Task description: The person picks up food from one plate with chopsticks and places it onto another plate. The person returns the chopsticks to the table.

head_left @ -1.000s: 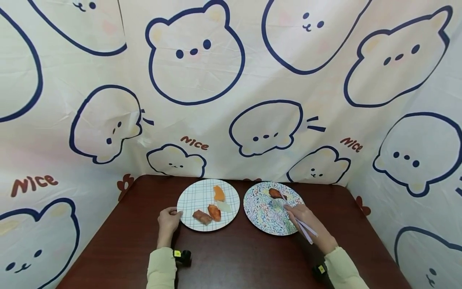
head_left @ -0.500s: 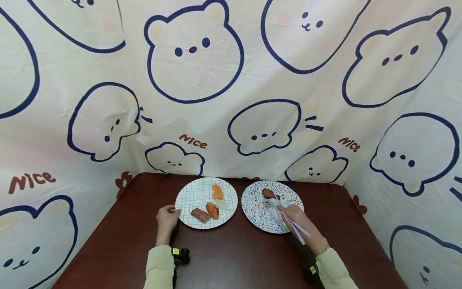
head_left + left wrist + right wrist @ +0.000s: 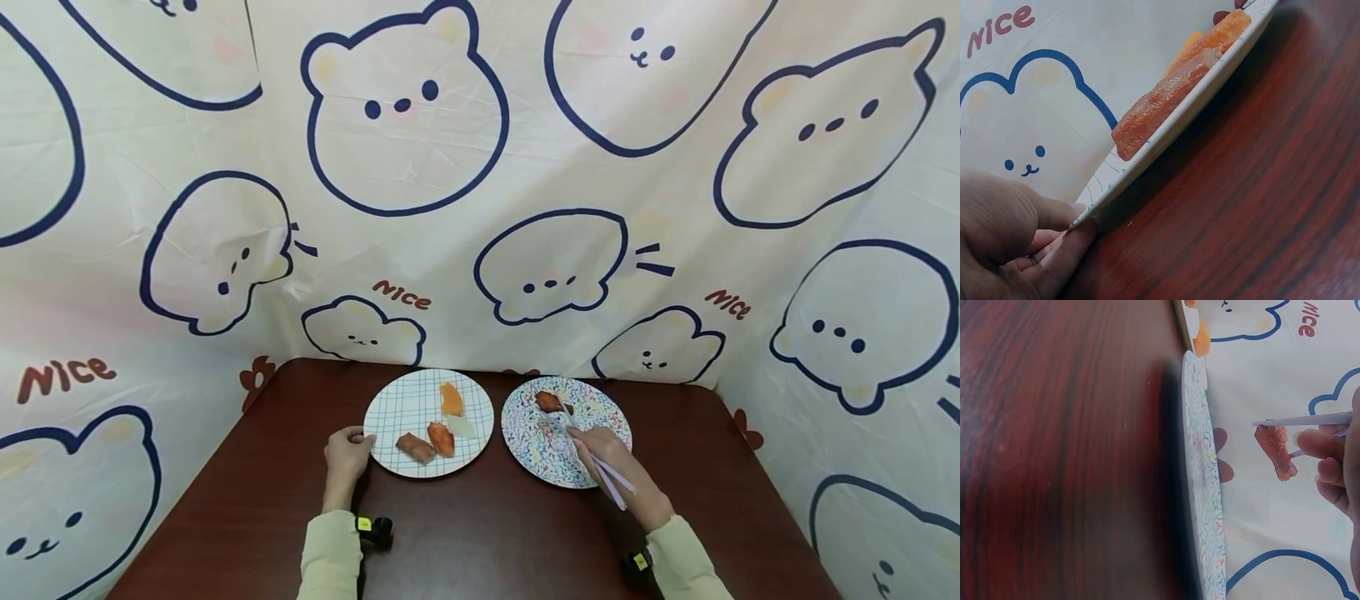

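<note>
My left hand [image 3: 347, 460] pinches the left rim of a white plate with a blue-green grid [image 3: 390, 408]; in the left wrist view the thumb lies on top and fingers underneath. On that plate are a brown meat piece [image 3: 1160, 106], an orange-brown chicken piece [image 3: 441, 439], an orange wedge [image 3: 451, 399] and a pale translucent slice [image 3: 461, 427]. My right hand [image 3: 611, 458] grips pale lilac chopsticks [image 3: 613, 479]. Between their tips hangs a glazed chicken drumstick [image 3: 1274, 450], raised above the multicoloured speckled plate [image 3: 536, 454] in the right wrist view.
Both plates stand side by side near the back of a dark brown wooden table [image 3: 465, 542]. A cream cloth [image 3: 405, 183] printed with bear outlines hangs behind and at both sides. Black wrist devices [image 3: 378, 531] sit by the pale sleeves.
My right hand has shifted left over the speckled plate, with the chopsticks and the drumstick. My left hand keeps its pinch on the grid plate's rim.
</note>
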`<state>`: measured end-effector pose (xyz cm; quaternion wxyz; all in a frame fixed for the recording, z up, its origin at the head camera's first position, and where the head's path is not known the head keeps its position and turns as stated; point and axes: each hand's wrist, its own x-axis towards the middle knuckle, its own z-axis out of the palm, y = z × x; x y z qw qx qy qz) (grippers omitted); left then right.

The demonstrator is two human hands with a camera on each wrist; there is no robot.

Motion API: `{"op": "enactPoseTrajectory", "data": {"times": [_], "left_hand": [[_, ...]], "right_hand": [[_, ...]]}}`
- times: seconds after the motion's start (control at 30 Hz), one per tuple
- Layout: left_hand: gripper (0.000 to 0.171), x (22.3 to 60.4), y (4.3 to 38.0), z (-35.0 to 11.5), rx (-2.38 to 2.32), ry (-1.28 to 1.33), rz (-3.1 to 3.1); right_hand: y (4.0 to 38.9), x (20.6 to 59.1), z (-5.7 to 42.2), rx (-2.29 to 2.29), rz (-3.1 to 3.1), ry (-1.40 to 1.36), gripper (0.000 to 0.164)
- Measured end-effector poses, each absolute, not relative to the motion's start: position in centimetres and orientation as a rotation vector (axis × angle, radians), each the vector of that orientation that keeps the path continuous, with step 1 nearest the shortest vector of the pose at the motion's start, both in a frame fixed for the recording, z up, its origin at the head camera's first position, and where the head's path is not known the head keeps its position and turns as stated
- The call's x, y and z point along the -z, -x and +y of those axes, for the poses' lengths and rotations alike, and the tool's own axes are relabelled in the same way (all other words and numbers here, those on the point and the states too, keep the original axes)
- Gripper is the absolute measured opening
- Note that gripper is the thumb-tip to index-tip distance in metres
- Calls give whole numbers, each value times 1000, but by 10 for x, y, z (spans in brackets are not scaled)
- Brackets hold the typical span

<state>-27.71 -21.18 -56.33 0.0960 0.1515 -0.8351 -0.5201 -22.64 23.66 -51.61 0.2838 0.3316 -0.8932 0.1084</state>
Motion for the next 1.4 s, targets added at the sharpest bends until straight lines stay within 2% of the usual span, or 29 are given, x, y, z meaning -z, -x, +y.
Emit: {"op": "enactPoseTrajectory", "data": {"times": [0.2, 1.4], "left_hand": [[37, 564, 277, -212, 1539, -464, -2478], [36, 564, 279, -212, 1530, -478, -2477]], "right_hand": [[232, 517, 231, -588, -2287, -951, 29], [251, 516, 176, -635, -2213, -1103, 30]]}}
